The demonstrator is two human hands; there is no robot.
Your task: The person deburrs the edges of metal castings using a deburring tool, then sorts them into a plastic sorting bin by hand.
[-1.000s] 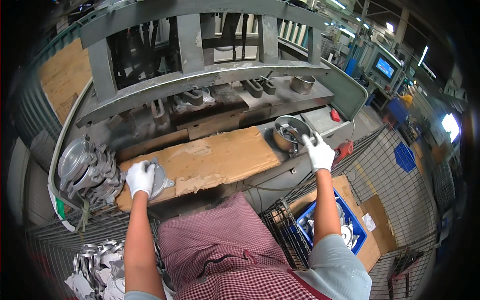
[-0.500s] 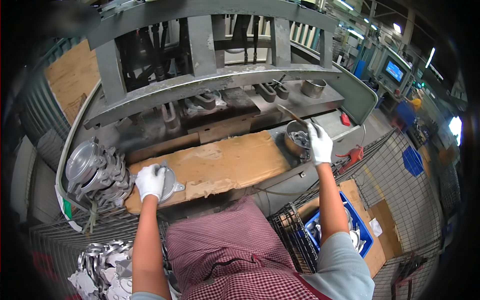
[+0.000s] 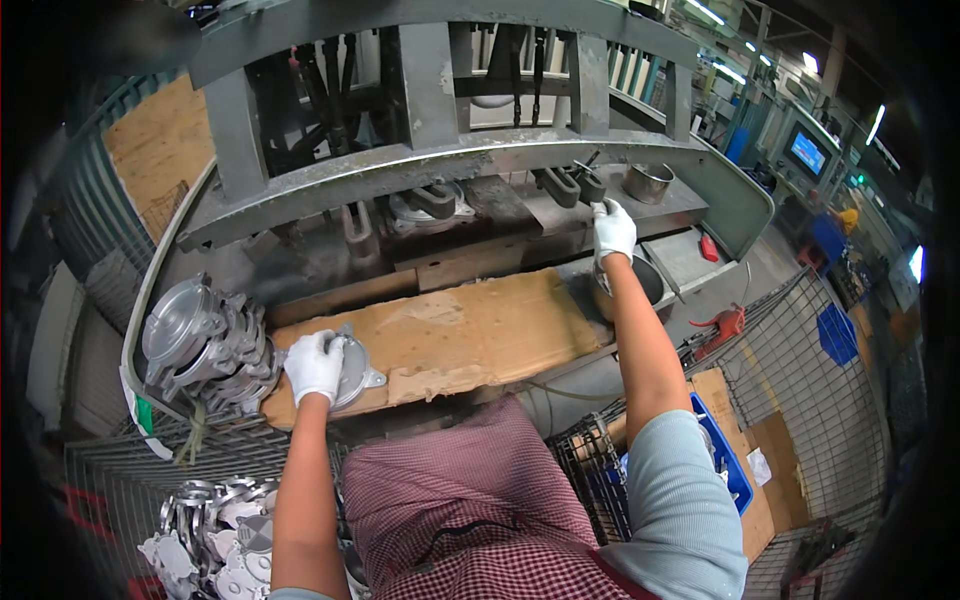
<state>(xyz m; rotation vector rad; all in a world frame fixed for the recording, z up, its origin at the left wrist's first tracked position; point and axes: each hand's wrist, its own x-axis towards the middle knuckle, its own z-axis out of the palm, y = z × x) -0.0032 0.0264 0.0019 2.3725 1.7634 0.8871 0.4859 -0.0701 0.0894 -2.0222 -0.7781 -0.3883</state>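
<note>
My left hand (image 3: 314, 366), in a white glove, is closed with its fingers curled over a round grey metal casting (image 3: 356, 374). The casting lies flat at the left end of a cardboard-covered board (image 3: 470, 330). Beside that hand, to its left, similar castings stand in a stack (image 3: 205, 340). My right hand (image 3: 613, 236), also gloved, is raised over the far right of the bench, below the iron clamps (image 3: 558, 185). Its fingers are pinched together; what they hold, if anything, is hidden. A metal pot (image 3: 652, 284) sits just beneath, partly covered by my wrist.
Across the back runs a heavy grey machine frame (image 3: 340, 183); another casting (image 3: 432, 208) lies under it. A second pot (image 3: 649, 182) stands far right, near a red object (image 3: 709, 247). A red-handled tool (image 3: 722, 328) hangs by the wire cage. Loose castings (image 3: 215, 545) fill the lower left.
My right hand has moved up and left, away from beside the pot. The brown, blade-like tool seen by it earlier no longer shows. My left hand stays on the casting; the view has shifted slightly.
</note>
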